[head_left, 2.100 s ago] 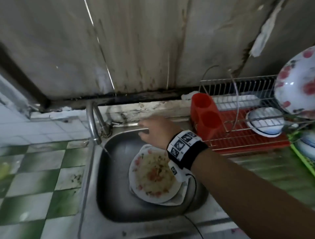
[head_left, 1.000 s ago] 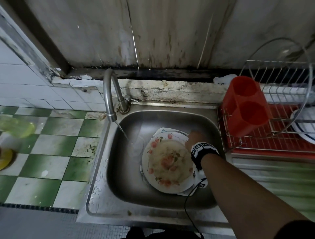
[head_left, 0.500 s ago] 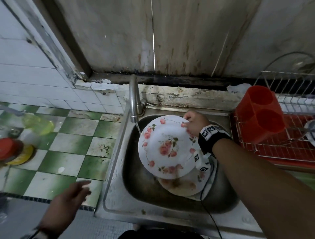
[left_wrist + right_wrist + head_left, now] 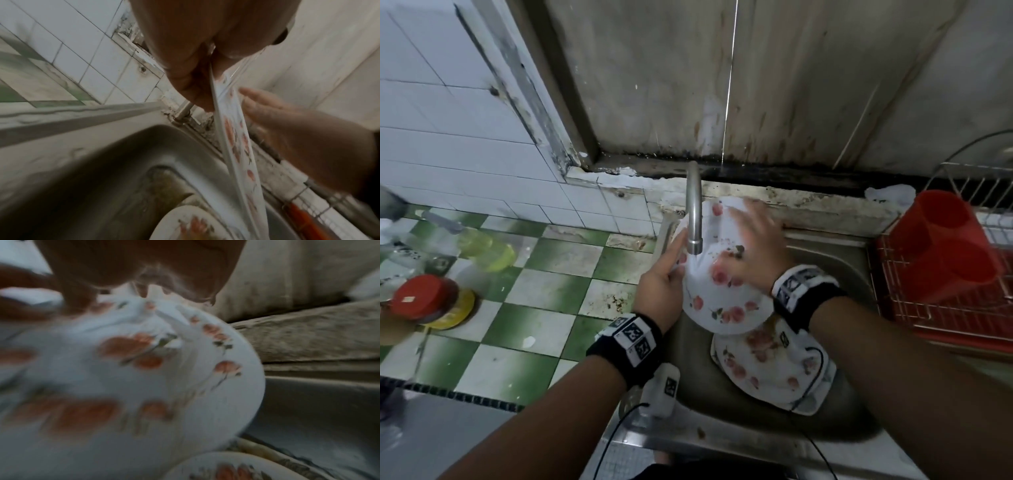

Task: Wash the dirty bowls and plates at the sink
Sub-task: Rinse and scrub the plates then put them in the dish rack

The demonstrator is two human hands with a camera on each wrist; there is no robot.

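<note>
Under the tap (image 4: pixel 693 212), at the far left of the sink (image 4: pixel 835 263), I have the flowered plate (image 4: pixel 722 298) tilted up on edge. My left hand (image 4: pixel 661 291) pinches its left rim, thumb on the face and fingers behind, as the left wrist view shows. My right hand (image 4: pixel 753 253) lies flat and open on the face, fingers spread, rubbing at the food specks near the top; it is blurred, so I cannot say more about how the fingers lie. The hands are apart, one at the rim, one across the face. Below and nearer to me, more dirty plates (image 4: pixel 767 370) lie stacked in the basin, still smeared. My worry is that the plate hangs from one wet pinch at a single edge. If my rubbing hand pushes too hard or my thumb slides, the plate could swing or drop onto the stack beneath and chip something. The spout sits very close to the plate's upper part, so lifting or turning it carelessly may knock the rim against the metal. Water hitting the tilted face could also run off to the left and splash over the sink's edge onto the green and white tiled bench (image 4: pixel 544 308), since I am holding it right beside that edge. The red rack (image 4: pixel 945 308) waits to the right.
</note>
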